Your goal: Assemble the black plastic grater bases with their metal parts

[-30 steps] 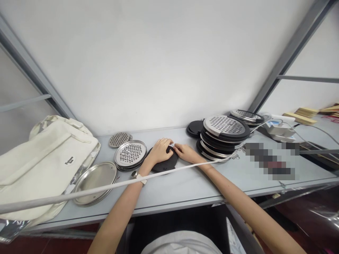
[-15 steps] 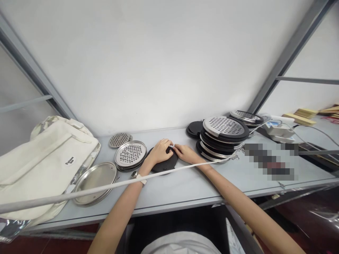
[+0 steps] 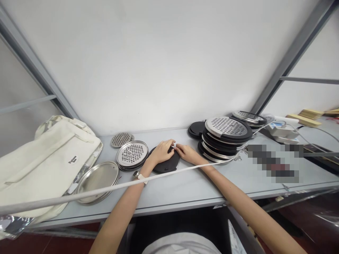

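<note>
The black disc (image 3: 166, 164) lay flat on the table (image 3: 182, 188), between the stack of perforated plates (image 3: 132, 153) on its left and the tall pile of discs (image 3: 227, 139) on its right. The left hand (image 3: 162, 152) rested on the disc's upper part, fingers curled and partly closed toward its far edge. The right hand (image 3: 185, 152) was beside that edge, thumb and fingertips drawn together around something too small to make out.
</note>
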The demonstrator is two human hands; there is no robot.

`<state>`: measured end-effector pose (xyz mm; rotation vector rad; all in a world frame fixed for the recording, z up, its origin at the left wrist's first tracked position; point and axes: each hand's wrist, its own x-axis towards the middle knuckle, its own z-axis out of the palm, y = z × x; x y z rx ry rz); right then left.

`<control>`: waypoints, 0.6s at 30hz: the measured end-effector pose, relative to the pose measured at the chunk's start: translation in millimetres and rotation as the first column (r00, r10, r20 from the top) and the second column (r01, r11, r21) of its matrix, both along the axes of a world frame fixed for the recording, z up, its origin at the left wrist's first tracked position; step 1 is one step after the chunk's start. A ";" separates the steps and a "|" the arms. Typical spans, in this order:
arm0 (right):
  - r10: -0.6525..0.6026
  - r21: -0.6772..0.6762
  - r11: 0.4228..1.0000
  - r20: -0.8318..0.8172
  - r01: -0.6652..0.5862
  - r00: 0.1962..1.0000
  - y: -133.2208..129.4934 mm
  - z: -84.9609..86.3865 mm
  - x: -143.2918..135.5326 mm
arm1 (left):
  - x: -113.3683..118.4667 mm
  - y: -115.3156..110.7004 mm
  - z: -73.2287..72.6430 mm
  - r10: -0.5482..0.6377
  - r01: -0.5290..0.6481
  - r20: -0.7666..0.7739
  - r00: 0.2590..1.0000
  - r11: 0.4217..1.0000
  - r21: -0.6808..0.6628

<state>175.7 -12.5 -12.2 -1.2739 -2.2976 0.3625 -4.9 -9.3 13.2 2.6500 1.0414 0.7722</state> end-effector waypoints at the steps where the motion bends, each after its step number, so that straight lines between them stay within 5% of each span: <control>1: 0.003 -0.001 1.000 -0.001 -0.003 1.000 -0.1 0.1 0.0 | -0.1 0.3 -0.1 -0.006 0.006 0.005 1.000 1.000 0.000; 18: 0.005 -0.018 1.000 -0.014 -0.006 1.000 -1.3 1.1 0.6 | -3.1 6.1 -12.3 -0.023 0.037 0.130 0.991 0.994 -0.104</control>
